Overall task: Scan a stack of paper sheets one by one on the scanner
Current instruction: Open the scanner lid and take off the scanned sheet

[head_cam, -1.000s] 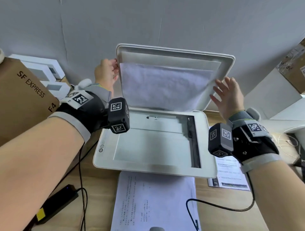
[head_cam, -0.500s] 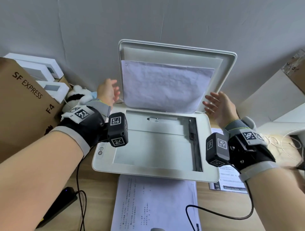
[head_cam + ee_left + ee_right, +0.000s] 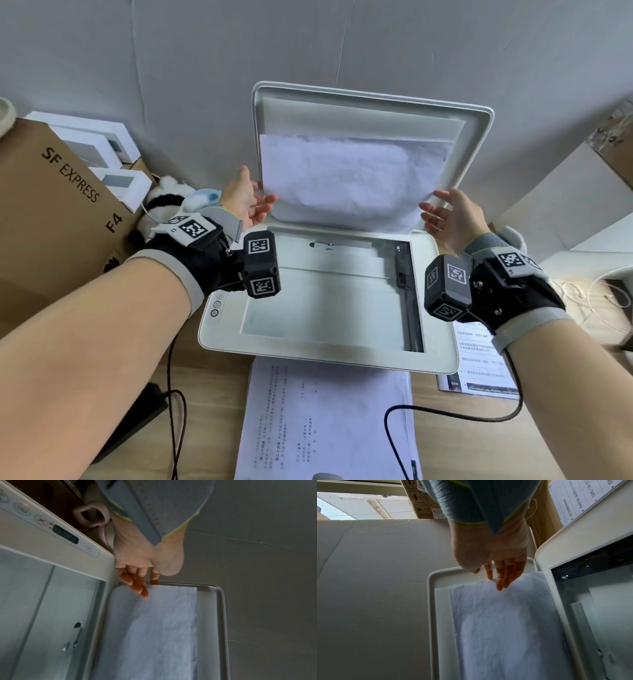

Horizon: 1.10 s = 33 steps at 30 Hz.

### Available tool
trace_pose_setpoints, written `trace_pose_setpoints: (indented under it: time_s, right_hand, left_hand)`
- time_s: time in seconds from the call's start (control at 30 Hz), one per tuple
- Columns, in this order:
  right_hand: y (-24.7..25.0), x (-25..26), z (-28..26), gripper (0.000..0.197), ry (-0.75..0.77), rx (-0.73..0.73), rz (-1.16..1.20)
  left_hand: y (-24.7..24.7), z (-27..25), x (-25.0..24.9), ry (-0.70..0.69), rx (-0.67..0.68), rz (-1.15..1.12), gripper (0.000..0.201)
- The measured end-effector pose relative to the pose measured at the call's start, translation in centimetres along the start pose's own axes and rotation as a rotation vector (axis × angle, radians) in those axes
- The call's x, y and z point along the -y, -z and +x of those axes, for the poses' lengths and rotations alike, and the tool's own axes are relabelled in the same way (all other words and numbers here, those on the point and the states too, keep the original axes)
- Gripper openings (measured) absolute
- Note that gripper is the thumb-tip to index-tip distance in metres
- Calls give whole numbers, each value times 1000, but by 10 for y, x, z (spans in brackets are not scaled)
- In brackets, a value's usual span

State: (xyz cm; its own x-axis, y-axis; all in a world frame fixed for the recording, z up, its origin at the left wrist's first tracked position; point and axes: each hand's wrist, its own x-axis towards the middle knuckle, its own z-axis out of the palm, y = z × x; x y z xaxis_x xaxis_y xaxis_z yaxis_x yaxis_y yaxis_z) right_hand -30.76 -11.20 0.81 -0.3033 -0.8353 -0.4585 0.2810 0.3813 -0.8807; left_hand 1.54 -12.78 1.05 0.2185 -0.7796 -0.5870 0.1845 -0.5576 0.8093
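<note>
The sheet of paper leans against the inside of the raised scanner lid, its long side running left to right and its bottom edge just above the glass. My left hand is at its left edge with fingers spread and straight; I cannot tell if they touch it. My right hand is at the right edge, fingers loose and straight, pinching nothing. In front of the scanner lies the stack of printed sheets, with a black cable lying over its right side. A brown box and a panda toy sit to the left. Another printed page peeks out on the right.
</note>
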Motion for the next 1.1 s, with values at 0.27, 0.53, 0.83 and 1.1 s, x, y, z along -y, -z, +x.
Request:
trace_pose_setpoints:
  time_s: [0.27, 0.53, 0.83, 1.1]
  right_hand:
    - [30, -27, -13, 58, -184, 125, -198]
    - [58, -66, -32, 55, -335, 170, -217]
    - [80, -104, -61, 13, -255, 214, -360]
    - [169, -123, -81, 16, 16, -448, -275]
  left_hand:
    - [21, -11, 45, 106, 184, 161, 23]
    - [55, -26, 87, -26, 303, 215, 40]
    - [57, -46, 113, -69, 285, 176, 42]
    - [33, -53, 122, -52, 227, -4, 24]
